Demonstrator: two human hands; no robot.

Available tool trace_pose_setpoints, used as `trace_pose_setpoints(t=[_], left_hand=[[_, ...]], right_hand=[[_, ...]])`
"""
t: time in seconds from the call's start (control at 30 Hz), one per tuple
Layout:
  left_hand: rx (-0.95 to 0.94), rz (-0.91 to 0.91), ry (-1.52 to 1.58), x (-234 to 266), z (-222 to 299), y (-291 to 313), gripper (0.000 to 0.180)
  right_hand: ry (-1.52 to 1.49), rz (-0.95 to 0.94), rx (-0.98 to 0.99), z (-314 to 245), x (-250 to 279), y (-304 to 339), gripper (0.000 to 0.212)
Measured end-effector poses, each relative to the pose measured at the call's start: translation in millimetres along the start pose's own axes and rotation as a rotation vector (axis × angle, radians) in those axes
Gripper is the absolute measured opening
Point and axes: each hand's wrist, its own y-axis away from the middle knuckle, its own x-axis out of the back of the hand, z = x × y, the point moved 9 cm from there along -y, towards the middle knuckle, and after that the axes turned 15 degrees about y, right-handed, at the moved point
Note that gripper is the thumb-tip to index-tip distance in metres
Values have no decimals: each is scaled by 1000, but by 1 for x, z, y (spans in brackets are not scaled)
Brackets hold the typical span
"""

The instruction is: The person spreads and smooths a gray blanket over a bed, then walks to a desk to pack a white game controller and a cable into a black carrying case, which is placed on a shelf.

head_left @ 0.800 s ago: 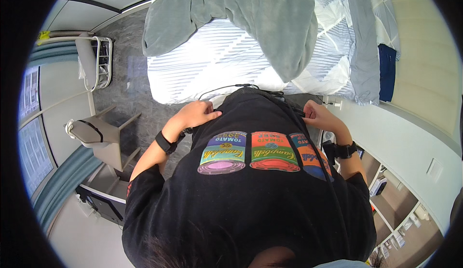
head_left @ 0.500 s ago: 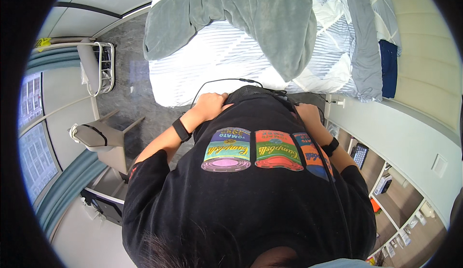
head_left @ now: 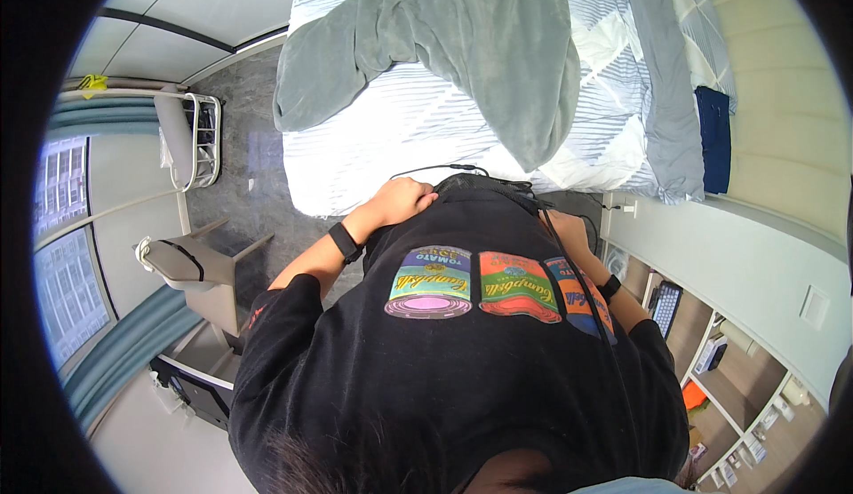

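Note:
At the left of my waist, my left hand [head_left: 404, 199] is closed, its fingertips curled out of sight against my black T-shirt [head_left: 444, 378]. Just beyond it a black mesh item [head_left: 484, 183] shows past the shirt's front, partly hidden. A thin black cable [head_left: 435, 168] arcs beside it, close to that hand. My right hand [head_left: 566, 230] rests at the right side of my waist, where the shirt and a dark cord hide its fingers. Both wrists wear black bands.
A bed [head_left: 333, 165] with striped bedding stands ahead, a grey-green blanket [head_left: 524, 59] heaped on it. A beige chair [head_left: 209, 272] and a white metal rack [head_left: 209, 139] are at left. Open shelves [head_left: 737, 378] line the right, below a white ledge [head_left: 711, 245].
The view has shifted, so the bed sits lower in the picture. My left hand has moved slightly right along my waist, and less of the cable loop shows beside it.

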Motion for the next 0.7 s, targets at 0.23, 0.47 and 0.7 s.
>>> trace_pose_setpoints(t=[0.23,0.47,0.7], left_hand=[[-259,155,52,14,63,-7,24],[-376,28,-28,-15,104,-31,23],[-371,-7,-53,-21,99,-37,25]], right_hand=[[-148,-27,-76,11,31,65,12],[-29,-144,-79,15,23,111,13],[-101,-133,-67,27,12,121,13]])
